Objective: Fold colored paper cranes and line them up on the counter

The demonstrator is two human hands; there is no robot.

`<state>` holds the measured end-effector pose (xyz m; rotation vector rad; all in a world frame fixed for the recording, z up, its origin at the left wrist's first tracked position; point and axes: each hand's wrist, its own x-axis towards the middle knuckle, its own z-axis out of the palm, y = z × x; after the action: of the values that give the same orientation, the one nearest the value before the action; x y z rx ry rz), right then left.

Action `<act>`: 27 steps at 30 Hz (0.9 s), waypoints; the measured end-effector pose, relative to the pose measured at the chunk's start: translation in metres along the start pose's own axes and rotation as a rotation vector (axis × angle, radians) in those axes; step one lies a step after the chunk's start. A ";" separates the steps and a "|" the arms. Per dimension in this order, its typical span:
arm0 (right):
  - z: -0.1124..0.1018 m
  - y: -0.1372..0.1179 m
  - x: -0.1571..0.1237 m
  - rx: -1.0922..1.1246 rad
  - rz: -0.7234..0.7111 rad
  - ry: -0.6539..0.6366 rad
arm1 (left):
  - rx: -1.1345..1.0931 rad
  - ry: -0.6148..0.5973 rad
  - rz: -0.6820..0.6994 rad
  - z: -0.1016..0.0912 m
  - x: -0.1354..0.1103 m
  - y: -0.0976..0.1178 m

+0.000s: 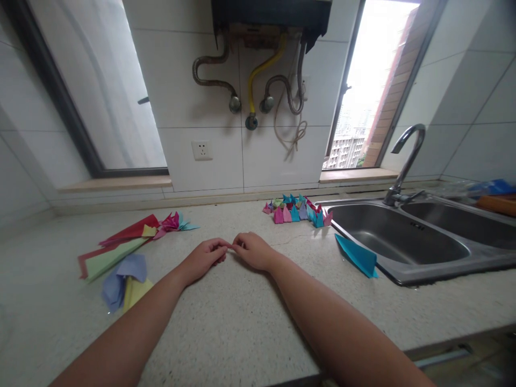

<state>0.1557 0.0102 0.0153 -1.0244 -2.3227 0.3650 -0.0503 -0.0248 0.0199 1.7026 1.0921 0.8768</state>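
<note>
My left hand [206, 259] and my right hand [253, 250] meet over the middle of the speckled countertop [226, 328]. Both are closed, with thumb and fingers pinched and the tips touching each other. Whatever may be between the fingertips is hidden or too small to make out. Left of my left hand lie folded papers: a red paper plane [133, 230], a green one [116, 258], a crumpled lavender piece [124, 282] and a yellow piece [139, 293]. Beyond my right hand stand several small colourful origami pieces [296, 214] in rows.
A blue paper plane [357, 255] lies at the edge of the double steel sink [435, 267], under a curved faucet [413, 142]. Pink and light-blue folded paper [173, 223] sits at the back left. A water heater [270, 16] with hoses hangs on the tiled wall above.
</note>
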 end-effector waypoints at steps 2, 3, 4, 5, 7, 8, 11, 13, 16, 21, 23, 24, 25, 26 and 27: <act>0.001 0.001 0.000 -0.006 -0.012 0.000 | -0.001 0.002 0.000 0.000 0.000 -0.001; 0.001 0.001 0.000 -0.011 -0.015 0.002 | -0.003 0.002 -0.001 0.000 0.001 -0.002; 0.001 0.001 0.000 -0.017 -0.016 0.004 | -0.005 0.001 -0.001 0.000 0.001 -0.002; 0.001 0.001 0.000 -0.022 -0.015 0.005 | -0.006 0.001 0.000 0.000 0.001 -0.002; 0.001 0.002 0.000 -0.030 -0.015 0.005 | -0.010 0.006 -0.001 0.001 0.000 -0.001; 0.002 0.003 0.000 -0.032 -0.020 0.004 | -0.010 0.009 -0.003 0.001 0.000 -0.001; 0.003 0.005 0.001 -0.033 -0.048 0.005 | -0.006 0.015 -0.009 0.001 -0.001 0.001; 0.003 0.007 0.001 -0.035 -0.067 0.004 | 0.000 0.013 -0.010 0.001 0.000 0.001; 0.004 0.009 0.001 -0.048 -0.081 -0.007 | 0.010 0.007 -0.008 0.000 0.000 0.000; 0.004 0.008 0.001 -0.075 -0.083 -0.023 | 0.023 -0.001 -0.003 0.001 -0.001 0.002; 0.004 0.007 0.001 -0.078 -0.079 -0.035 | 0.034 0.004 0.001 0.001 -0.002 0.002; 0.004 0.007 0.001 -0.079 -0.077 -0.040 | 0.040 0.006 0.005 0.002 -0.002 0.002; 0.003 0.007 0.001 -0.079 -0.075 -0.043 | 0.047 0.009 0.008 0.002 -0.002 0.002; 0.003 0.006 0.001 -0.081 -0.074 -0.046 | 0.056 0.013 0.012 0.002 -0.002 0.002; 0.003 0.006 0.001 -0.083 -0.072 -0.049 | 0.068 0.017 0.017 0.002 -0.002 0.002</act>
<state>0.1568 0.0151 0.0108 -0.9774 -2.4295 0.2700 -0.0483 -0.0274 0.0209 1.7658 1.1316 0.8756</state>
